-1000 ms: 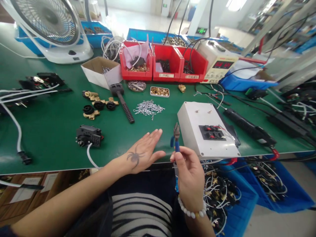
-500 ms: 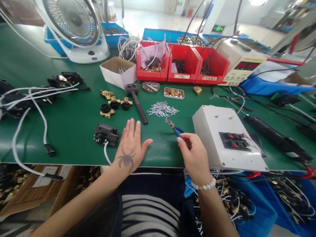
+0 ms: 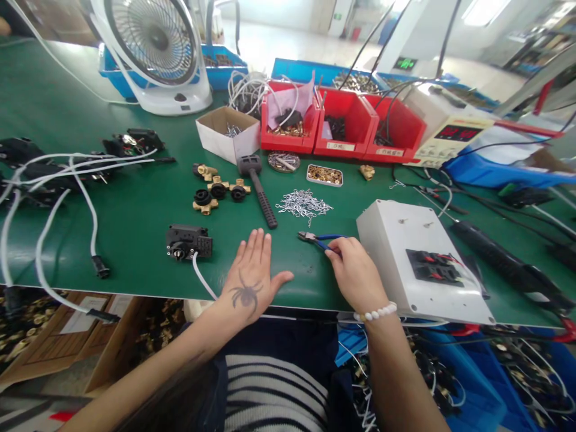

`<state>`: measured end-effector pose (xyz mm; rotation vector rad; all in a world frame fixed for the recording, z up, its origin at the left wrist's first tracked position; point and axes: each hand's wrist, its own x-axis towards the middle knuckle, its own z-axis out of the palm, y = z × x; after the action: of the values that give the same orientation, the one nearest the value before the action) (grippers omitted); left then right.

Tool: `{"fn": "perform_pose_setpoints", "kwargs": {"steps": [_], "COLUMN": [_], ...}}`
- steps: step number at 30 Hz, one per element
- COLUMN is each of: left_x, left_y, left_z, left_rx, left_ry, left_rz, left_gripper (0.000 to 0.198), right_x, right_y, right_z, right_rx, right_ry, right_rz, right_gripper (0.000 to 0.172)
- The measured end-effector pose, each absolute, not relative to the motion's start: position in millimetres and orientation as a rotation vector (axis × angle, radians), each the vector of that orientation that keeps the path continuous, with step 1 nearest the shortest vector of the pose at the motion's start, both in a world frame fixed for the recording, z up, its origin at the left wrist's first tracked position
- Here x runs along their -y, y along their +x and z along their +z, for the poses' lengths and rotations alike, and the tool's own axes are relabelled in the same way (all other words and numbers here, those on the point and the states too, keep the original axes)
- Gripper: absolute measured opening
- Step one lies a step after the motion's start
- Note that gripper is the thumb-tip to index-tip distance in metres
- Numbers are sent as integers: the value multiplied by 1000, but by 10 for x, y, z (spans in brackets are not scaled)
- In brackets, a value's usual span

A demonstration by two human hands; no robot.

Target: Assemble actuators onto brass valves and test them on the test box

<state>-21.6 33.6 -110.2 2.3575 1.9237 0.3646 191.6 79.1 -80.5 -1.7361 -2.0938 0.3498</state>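
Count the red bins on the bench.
3, side by side toward the far side of the bench: left bin beside the white box, middle bin, right bin beside the red-digit unit. No others seen.

Pliers point(image 3: 317, 239), with a short grey metal head and slim blue handles, lie nearly level just right of the frame's centre. The head points left, the handles spread apart toward the right, their far ends hidden under the right hand point(image 3: 357, 273).
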Motion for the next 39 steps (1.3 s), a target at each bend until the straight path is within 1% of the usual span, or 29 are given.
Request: {"fn": "perform_pose_setpoints", "kwargs": {"steps": [3,6,8,10,11,12,13,16,17,18,19,20,21,25,26,27,31,33,35,39], "left_x": [-224,-251,-288,-300,-292,-276,-254,-186,-171,-162,-159,-161,-168,-239,-272,-310,-492,-565,-611,-656], "left_y": [-121,-51,-71,-157,-215,-274,-325,-376,-351,-307,-251,-188,-126,3,-8,-34,-164,-176,-146,-58], "left_z": [-1105,-1025,-972,-960,-974,-999,-1033,-1136,-1160,-1177,-1185,-1186,-1181,-1115,-1095,-1076,-1050,-1061,-1075,-1092], "left_rx": [-1557,-1239,-1177,-1273,-1347,-1413,-1459,-1471,-1450,-1426,-1396,-1359,-1318,-1109,-1064,-1046,-1132,-1116,-1032,-827], "left_ry": [2537,2589,2577,2574,2585,2611,2651,2794,2833,2862,2885,2902,2915,2900,2874,2843,2759,2782,2824,2874], "left_rz": [366,339,362,420,444,461,471,466,462,457,455,454,455,414,398,394,336,304,289,284], "left_gripper": [92,85,81,81,82,82,83,84,84,83,82,80,79,74,74,75,85,87,88,87], "right_x": [-840,-877,-832,-682,-567,-432,-286,120,217,286,328,342,334,180,136,97,-8,-33,-45,-44], "right_y": [1848,1788,1790,1824,1845,1864,1874,1827,1785,1735,1683,1636,1597,1567,1583,1601,1642,1640,1637,1646], "right_z": [-788,-769,-738,-703,-695,-702,-727,-938,-1045,-1162,-1279,-1389,-1486,-1670,-1669,-1656,-1559,-1524,-1504,-1484], "right_rx": [2059,2004,1974,1860,1767,1658,1538,1134,963,792,639,491,358,67,60,72,157,195,207,236], "right_ry": [-1843,-1890,-1890,-1783,-1689,-1576,-1458,-1137,-1048,-981,-926,-870,-818,-679,-677,-676,-638,-628,-628,-582], "right_rz": [326,293,265,335,461,660,931,1943,2201,2375,2477,2520,2518,2420,2422,2449,2610,2634,2602,2561], "right_gripper": [7,7,8,10,11,14,19,37,42,48,52,53,50,22,19,20,42,50,54,52]}}
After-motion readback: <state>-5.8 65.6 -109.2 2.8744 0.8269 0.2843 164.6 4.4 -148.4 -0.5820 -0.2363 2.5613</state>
